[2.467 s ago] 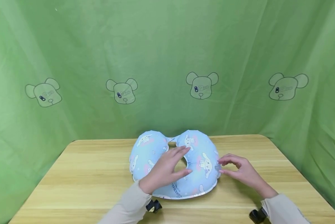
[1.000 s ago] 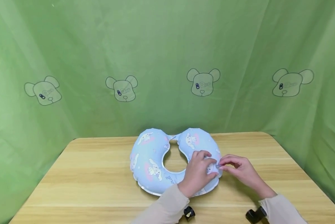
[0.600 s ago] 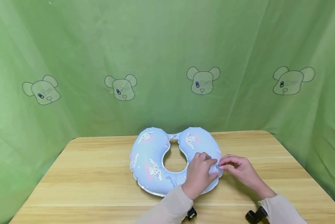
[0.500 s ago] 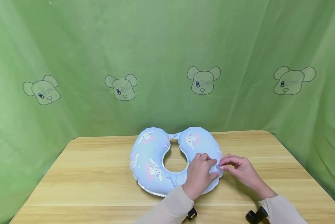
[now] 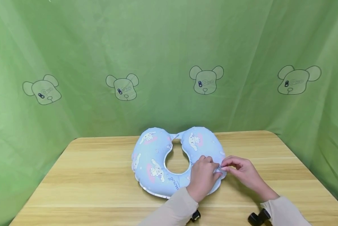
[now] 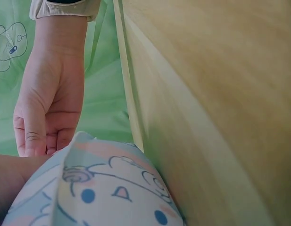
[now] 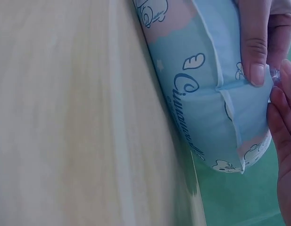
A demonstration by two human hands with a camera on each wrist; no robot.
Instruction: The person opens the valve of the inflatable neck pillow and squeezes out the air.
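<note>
A light blue inflatable neck pillow with a white cartoon dog print lies on the table, its two ends away from me and joined by a short strap. On its right side sits a small clear air valve. My right hand pinches this valve between thumb and fingertips. The left hand reaches across the pillow and grips the fabric beside the valve, thumb on the near side, fingers curled on the far side. Both hands' fingertips meet around the valve and hide much of it.
The wooden table has rounded far corners. Behind it and along both sides hangs a green curtain with bear-head outlines. A black wrist camera sits by the right sleeve, another by the left.
My left hand has moved right from over the pillow's middle to the valve and has closed in beside it. The right hand stays at the valve, its thumb and fingers now together.
</note>
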